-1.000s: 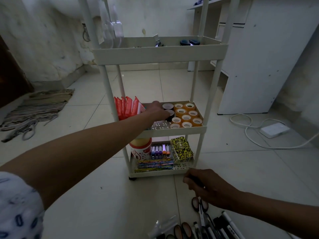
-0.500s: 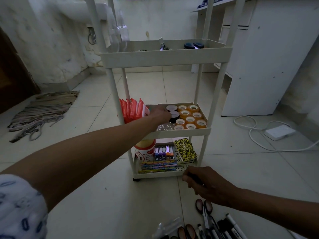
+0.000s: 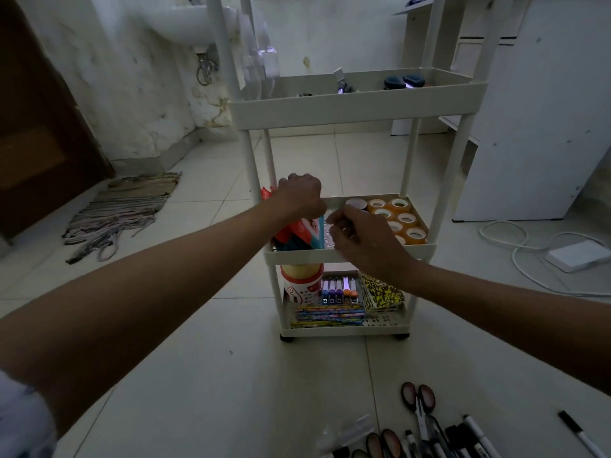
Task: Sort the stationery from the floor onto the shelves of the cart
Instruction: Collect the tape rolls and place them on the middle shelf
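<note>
— Where are the hands?
— Both are at the middle shelf (image 3: 347,256) of the white cart (image 3: 357,105). The left hand (image 3: 301,196) is at the shelf's left end, fingers curled down over the red packets (image 3: 291,231) that stand there.
— Is it gripping them?
— The fingers are curled round the packets' tops, so it looks like a grip; the fingertips themselves are hidden.
— And the right hand (image 3: 362,239)?
— Over the middle of the same shelf, fingers bent, thumb and forefinger drawn close together near the packets. Whether they pinch anything I cannot tell.
— What else is on that shelf?
— Rolls of tape (image 3: 401,219), standing in rows at the right end, partly behind the right hand.
— The bottom shelf?
— A red-and-white tub (image 3: 302,287), a row of markers (image 3: 339,289), a stack of colourful flat things (image 3: 329,315), and a yellow-and-black patterned pack (image 3: 383,294).
— What remains on the floor (image 3: 231,375)?
— Scissors (image 3: 418,399) with dark handles, several pens and markers (image 3: 476,438) beside them, and one marker (image 3: 578,433) lying apart to the right.
</note>
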Demonstrator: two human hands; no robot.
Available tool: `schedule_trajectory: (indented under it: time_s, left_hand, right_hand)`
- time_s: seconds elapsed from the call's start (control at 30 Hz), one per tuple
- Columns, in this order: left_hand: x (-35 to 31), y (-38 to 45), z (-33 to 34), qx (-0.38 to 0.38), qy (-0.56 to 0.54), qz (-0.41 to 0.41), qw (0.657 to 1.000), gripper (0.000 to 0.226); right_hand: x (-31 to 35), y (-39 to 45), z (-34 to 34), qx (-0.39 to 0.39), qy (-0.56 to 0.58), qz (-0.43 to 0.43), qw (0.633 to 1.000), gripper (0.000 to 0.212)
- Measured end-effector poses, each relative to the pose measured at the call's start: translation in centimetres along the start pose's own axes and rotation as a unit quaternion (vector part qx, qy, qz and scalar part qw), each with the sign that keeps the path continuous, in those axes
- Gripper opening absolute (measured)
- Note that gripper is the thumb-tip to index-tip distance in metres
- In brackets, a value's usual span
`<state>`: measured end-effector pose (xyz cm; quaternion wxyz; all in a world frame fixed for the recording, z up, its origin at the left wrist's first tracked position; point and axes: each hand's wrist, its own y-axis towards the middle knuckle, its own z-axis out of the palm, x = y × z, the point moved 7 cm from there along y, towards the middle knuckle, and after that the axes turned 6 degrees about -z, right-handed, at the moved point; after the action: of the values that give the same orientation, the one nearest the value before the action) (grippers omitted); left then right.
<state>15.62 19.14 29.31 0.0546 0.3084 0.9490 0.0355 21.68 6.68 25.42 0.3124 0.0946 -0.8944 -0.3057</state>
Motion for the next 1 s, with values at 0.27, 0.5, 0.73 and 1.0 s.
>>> schedule_trajectory:
  time_s: [0.27, 0.5, 0.73, 1.0]
  left_hand:
    - [1.5, -4.8, -7.0, -0.279, -0.130, 0.169, 0.936, 0.022]
    - [5.1, -11.1, -4.7, -0.285, -0.263, 0.215, 0.896, 0.010]
    - [16.2, -7.1, 3.3, -0.072, -0.571, -0.277, 0.769, 0.029]
    - [12.5, -3.6, 5.6, 0.068, -0.650, -0.210, 0.727, 0.034]
  right_hand:
    - [-2.8, 3.4, 1.9, -0.008, -0.021, 0.092, 0.996, 0.024]
    - [-2.6, 4.1, 3.5, 0.012, 0.012, 0.083, 0.996, 0.026]
    - [-3.9, 3.0, 5.0, 0.055, 0.042, 0.149, 0.986, 0.045]
    - [-1.3, 2.7, 5.8, 0.094, 0.031, 0.111, 0.989, 0.063]
